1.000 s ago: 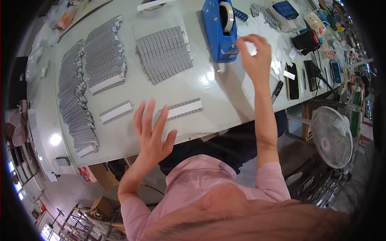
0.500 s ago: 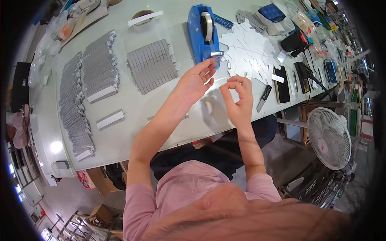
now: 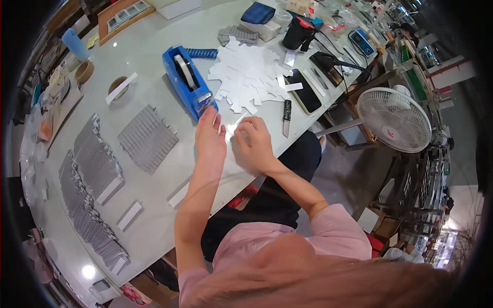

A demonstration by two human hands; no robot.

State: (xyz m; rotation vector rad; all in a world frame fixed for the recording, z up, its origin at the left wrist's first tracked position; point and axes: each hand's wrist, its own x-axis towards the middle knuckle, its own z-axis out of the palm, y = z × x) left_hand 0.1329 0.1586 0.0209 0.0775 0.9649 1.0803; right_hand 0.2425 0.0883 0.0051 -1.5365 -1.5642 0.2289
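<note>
A blue tape dispenser [image 3: 185, 84] with a roll of clear tape stands in front of my left hand [image 3: 210, 136]. The left fingertips are at its cutting end, fingers loosely bent and apart. Whether tape sticks to them is too small to tell. Just to the right, over the table, my right hand [image 3: 254, 143] is closed, thumb and forefinger curled together; anything between them cannot be made out. Beyond the hands spreads a pile of white strips [image 3: 249, 72]. A grey strip with a white face [image 3: 179, 195] lies partly behind my left forearm.
At the left lie a grey slatted panel [image 3: 149, 138], stacked grey strips [image 3: 97, 159] and a single strip [image 3: 130, 215]. A knife [image 3: 286, 118], a phone [image 3: 304, 91] and a black cup [image 3: 299, 33] are to the right. A fan [image 3: 394, 120] stands beyond the table edge.
The view has turned, so the table things sit farther left and tilted. My left hand stays by the dispenser's cutting end; my right hand is closer to the left, its finger ring tighter.
</note>
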